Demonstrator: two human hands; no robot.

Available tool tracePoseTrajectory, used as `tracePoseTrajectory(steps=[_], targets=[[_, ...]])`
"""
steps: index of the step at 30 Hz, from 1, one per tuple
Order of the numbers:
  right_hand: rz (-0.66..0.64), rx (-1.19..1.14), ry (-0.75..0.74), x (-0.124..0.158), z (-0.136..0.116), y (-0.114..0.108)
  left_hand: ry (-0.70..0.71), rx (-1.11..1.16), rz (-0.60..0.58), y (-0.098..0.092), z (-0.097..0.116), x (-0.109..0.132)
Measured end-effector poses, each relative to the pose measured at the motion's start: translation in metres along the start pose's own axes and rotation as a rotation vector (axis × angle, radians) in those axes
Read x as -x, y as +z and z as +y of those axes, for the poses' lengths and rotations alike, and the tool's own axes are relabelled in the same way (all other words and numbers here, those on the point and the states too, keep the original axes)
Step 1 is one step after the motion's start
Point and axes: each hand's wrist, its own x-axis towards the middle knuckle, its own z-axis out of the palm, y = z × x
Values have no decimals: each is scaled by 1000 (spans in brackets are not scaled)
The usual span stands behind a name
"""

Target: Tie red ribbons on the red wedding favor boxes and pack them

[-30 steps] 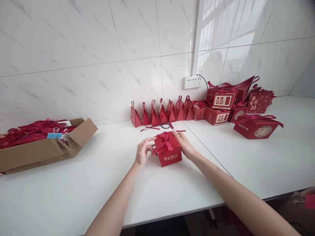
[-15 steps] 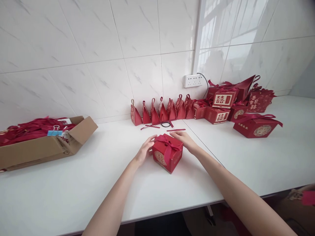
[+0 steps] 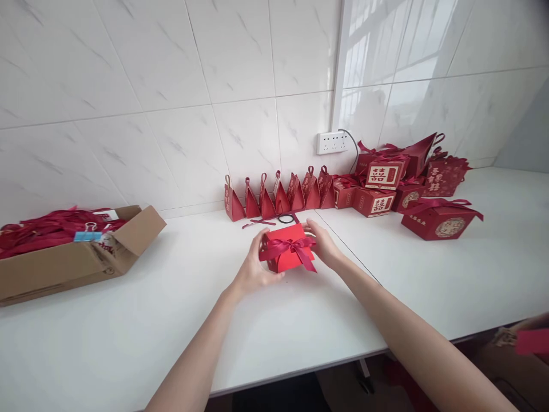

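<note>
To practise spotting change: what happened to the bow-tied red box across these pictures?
The red gift box was turned, then tipped so its bow faces the camera; the left hand now cups its near side, the right hand holds its far side. Cardboard carton and packet row stayed put.

The red gift box (image 3: 286, 252) is made of matt card, and it is bound with a satin ribbon (image 3: 290, 247) (faintly shiny). A smooth white laminate is seen on the table (image 3: 300, 326). The carton (image 3: 77, 257) is of plain brown corrugated cardboard. The wall tiles (image 3: 171, 86) are glazed and glossy, with grey veining.
</note>
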Motion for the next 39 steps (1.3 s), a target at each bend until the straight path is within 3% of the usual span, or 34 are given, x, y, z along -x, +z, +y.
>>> tracePoseTrajectory(steps=[2, 5, 8, 11, 13, 15, 17, 22, 25, 28, 34, 39], targets=[[-158, -16, -27, 4, 1, 5, -14, -78, 57, -4, -10, -1], [-228, 71, -104, 7, 8, 14, -104, -39, 43, -9, -23, -3], [-175, 165, -166, 5, 14, 16, -163, 94, 52, -11, -24, -4], [-100, 234, -184, 3, 15, 13, -228, 369, 45, -10, -17, -5], [-71, 225, -151, 2, 12, 11, -292, 482, 129, -9, -13, -6], [-57, 203, -108, 3, 9, 12, -354, 441, 244, -7, -11, -8], [-55, 198, -80, 4, 7, 14, -378, 345, 284, -6, -10, -9], [-58, 232, -95, 6, 3, 13, -301, 291, 170, -6, -4, -6], [-11, 306, -79, 6, 0, 11, -214, 137, 109, -7, -1, -5], [29, 370, -70, 7, -4, 9, -205, -39, 112, -5, 0, -5], [153, 210, -49, 8, -8, 8, -118, 82, 158, -1, -4, -5], [149, 179, -39, 10, -9, 9, -97, -89, 131, 4, -4, -2]])
